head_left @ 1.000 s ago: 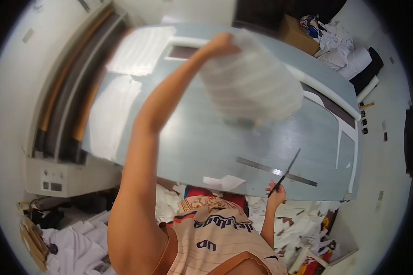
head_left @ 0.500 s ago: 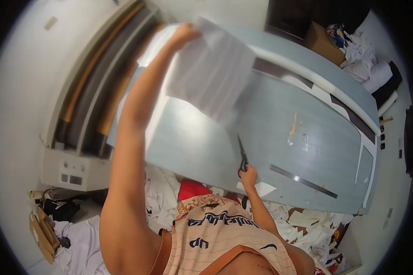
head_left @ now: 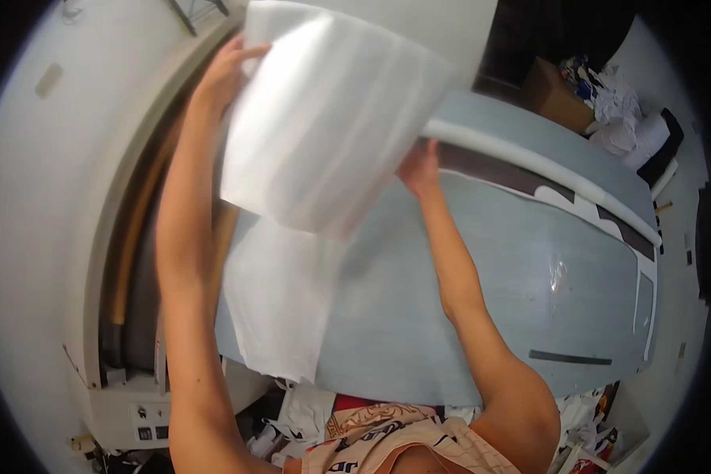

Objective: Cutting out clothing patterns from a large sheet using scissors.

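A large, translucent white sheet [head_left: 332, 118] hangs raised over the far left of the grey-blue table [head_left: 466, 284]. My left hand [head_left: 225, 75] grips its left edge, one finger lying across the front. At the sheet's lower right edge is my right hand [head_left: 423, 170], its thumb up and its other fingers partly hidden; it seems to pinch that edge. Beneath the raised sheet another white sheet [head_left: 280, 308] lies on the table's left end, its near edge reaching the table's front edge. The scissors are out of sight.
A machine with dark rollers [head_left: 146, 276] and a control box [head_left: 152, 419] stands left of the table. A long white roll [head_left: 529, 170] runs along the far side. A metal ruler [head_left: 570, 358] lies near right. Behind are a cardboard box [head_left: 557, 95] and piled cloth [head_left: 620, 103].
My left hand has moved left with the sheet. The right hand has let go of the scissors and reached far forward to the sheet's edge. Another white sheet now shows on the table's left.
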The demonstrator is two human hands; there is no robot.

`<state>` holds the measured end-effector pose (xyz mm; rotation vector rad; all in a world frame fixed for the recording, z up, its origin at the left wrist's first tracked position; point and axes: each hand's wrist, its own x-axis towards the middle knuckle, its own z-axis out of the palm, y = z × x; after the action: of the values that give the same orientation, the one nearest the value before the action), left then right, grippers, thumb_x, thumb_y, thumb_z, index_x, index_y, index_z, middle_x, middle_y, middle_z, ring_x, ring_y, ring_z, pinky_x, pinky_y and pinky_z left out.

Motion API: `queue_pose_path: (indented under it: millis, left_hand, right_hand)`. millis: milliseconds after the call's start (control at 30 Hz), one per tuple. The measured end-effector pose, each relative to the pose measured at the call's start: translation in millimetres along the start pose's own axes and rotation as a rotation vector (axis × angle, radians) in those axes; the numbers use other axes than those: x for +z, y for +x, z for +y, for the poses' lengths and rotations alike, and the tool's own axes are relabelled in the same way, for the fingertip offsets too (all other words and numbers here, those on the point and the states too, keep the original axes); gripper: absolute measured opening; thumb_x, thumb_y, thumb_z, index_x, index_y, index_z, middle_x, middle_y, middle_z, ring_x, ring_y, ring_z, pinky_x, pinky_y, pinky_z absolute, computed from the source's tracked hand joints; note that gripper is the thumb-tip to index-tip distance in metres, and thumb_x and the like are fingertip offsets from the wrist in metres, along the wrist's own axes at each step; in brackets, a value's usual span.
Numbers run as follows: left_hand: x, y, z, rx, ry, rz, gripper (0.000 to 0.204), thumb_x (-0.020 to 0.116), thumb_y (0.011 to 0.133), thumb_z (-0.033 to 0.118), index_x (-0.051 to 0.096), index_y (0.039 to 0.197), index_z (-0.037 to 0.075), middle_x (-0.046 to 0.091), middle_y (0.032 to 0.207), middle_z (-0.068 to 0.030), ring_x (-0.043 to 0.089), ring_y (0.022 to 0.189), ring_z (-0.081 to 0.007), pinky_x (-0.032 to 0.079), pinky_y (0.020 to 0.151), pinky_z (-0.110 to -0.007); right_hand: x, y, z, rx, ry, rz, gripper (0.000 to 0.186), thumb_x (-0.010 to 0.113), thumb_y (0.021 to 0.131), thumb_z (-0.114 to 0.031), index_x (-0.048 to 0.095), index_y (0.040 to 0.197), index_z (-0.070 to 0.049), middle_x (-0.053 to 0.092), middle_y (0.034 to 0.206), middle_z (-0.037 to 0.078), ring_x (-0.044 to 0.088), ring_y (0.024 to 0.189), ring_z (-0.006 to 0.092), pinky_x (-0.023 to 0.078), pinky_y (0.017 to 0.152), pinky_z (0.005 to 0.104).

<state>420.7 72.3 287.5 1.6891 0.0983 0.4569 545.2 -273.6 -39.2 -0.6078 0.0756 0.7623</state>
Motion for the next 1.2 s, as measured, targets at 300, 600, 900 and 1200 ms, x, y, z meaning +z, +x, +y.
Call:
queue_pose_path:
  millis: [300,600,900,1200]
  left_hand:
    - [-139,78,-108,0.04,-0.029,0.064,0.036,0.078,0.087,0.015,0.067,0.119,0.002,0.072,0.104,-0.011,0.07,0.09,-0.0223,0.057,0.082,-0.034]
    - [-108,-15,-478,-0.862,0.238,0.238,0.086,0.087,0.077,0.028,0.046,0.142,-0.01,0.06,0.134,-0.0264,0.06,0.123,-0.0368,0.051,0.102,-0.041]
    - [-127,-31,-596,-0.36,0.682,0.439,0.07,0.088,0.072,0.013,0.059,0.134,-0.005,0.067,0.125,-0.0223,0.067,0.108,-0.0302,0.053,0.092,-0.037]
    - [-125,48,-539,-0.207,0.706,0.592,0.055,0.085,0.07,0.016,0.07,0.12,-0.003,0.071,0.114,-0.0258,0.068,0.106,-0.0391,0.051,0.097,-0.043]
  right_hand:
    - [128,127,-81,-0.521,-0.168,-0.149,0.061,0.085,0.082,-0.018,0.057,0.129,0.009,0.064,0.128,0.018,0.063,0.115,0.0287,0.052,0.101,0.0405]
    - [-66,163,72,-0.319,-0.907,0.609,0.073,0.091,0.074,-0.027,0.06,0.13,0.007,0.068,0.123,0.018,0.067,0.109,0.0277,0.054,0.094,0.0381]
    - [-113,165,98,-0.297,-0.825,0.39,0.074,0.09,0.076,-0.02,0.051,0.133,0.007,0.07,0.11,0.019,0.069,0.097,0.025,0.056,0.085,0.0341]
    - [-107,156,137,-0.413,-0.913,0.269,0.088,0.083,0.082,-0.005,0.031,0.152,0.003,0.063,0.125,0.019,0.068,0.102,0.0211,0.058,0.088,0.0327]
